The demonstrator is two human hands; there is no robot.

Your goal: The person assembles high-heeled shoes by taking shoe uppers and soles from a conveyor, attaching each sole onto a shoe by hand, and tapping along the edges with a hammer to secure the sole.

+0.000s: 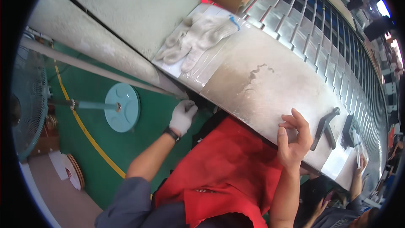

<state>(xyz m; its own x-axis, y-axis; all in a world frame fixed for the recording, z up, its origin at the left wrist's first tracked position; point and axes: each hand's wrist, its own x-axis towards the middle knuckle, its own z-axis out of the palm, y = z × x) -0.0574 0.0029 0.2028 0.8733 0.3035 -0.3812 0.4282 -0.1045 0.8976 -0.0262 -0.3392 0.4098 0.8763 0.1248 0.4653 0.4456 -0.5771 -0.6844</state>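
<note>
Workbench (253, 84) edge under bare right hand (292, 140), fingers apart; gloved left hand (182, 116) seemingly curled below

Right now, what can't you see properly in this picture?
- Head view: the left hand in a white glove reaches under the metal table's edge; what its fingers touch is hidden.
- Right hand: anything pinched is too small to tell.
- Far-right objects blur at the fisheye rim.
</note>
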